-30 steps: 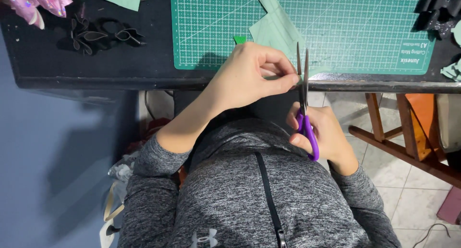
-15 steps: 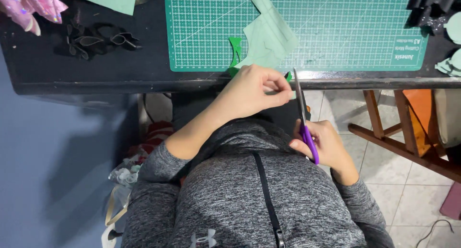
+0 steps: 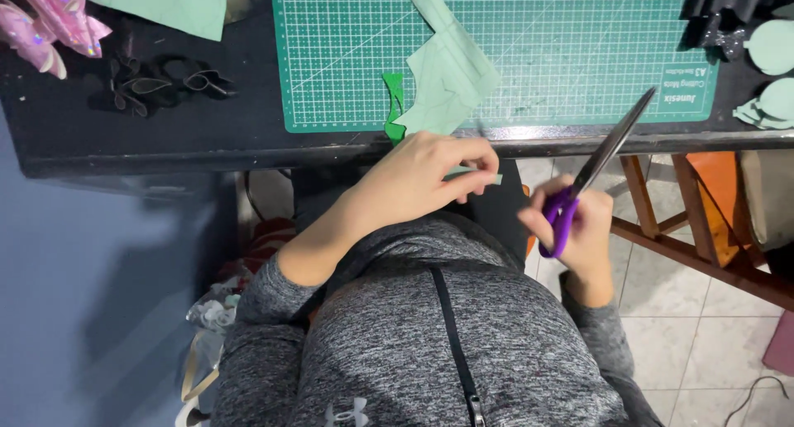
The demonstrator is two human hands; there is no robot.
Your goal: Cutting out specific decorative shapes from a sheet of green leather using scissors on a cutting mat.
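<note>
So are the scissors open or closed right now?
Closed: the scissors show as one dark blade line, no gap visible, held by the purple handles in the right hand.

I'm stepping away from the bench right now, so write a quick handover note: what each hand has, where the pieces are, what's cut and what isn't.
Left hand: pinching a small pale green strip below the table edge.
Right hand: holding purple-handled scissors, blades together, pointing up and clear of the strip.
Pale green sheet lies on the green cutting mat, overhanging the edge, beside a bright green scrap.
Done, by the look of it: rounded pale green shapes sit at the far right.
Left: the sheet looks mostly uncut.
</note>
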